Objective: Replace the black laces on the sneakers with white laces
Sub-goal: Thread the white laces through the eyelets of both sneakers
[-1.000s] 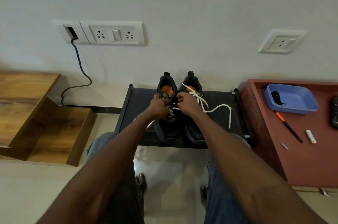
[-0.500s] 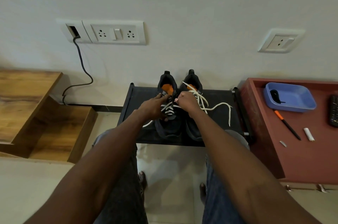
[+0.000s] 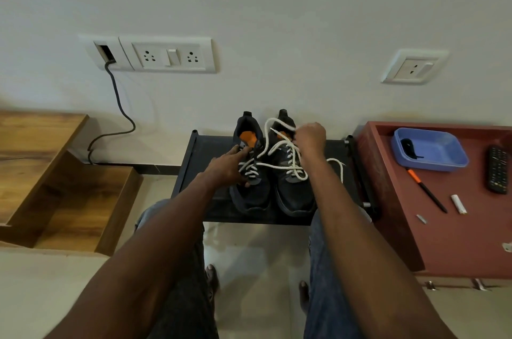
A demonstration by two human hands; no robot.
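Observation:
Two dark sneakers with orange insoles stand side by side on a low black rack (image 3: 205, 150), toes toward me. The left sneaker (image 3: 250, 194) is partly laced in white; my left hand (image 3: 225, 168) rests on its left side with fingers stretched toward the tongue. My right hand (image 3: 310, 138) is raised over the right sneaker (image 3: 293, 197) and pinches a white lace (image 3: 273, 149) that runs taut from the left sneaker's eyelets and loops up by the heel. More white lace lies loose across the right sneaker and trails to the right on the rack.
A red-brown cabinet top (image 3: 457, 236) on the right carries a blue tray (image 3: 432, 150) with a black lace in it, a pen (image 3: 426, 190), a remote (image 3: 498, 169) and small white bits. Wooden steps (image 3: 55, 189) stand left. My knees and bare feet are below the rack.
My right hand has pulled away to the upper right, drawing the white lace out through the left sneaker. My left hand has opened and now lies flat on that sneaker.

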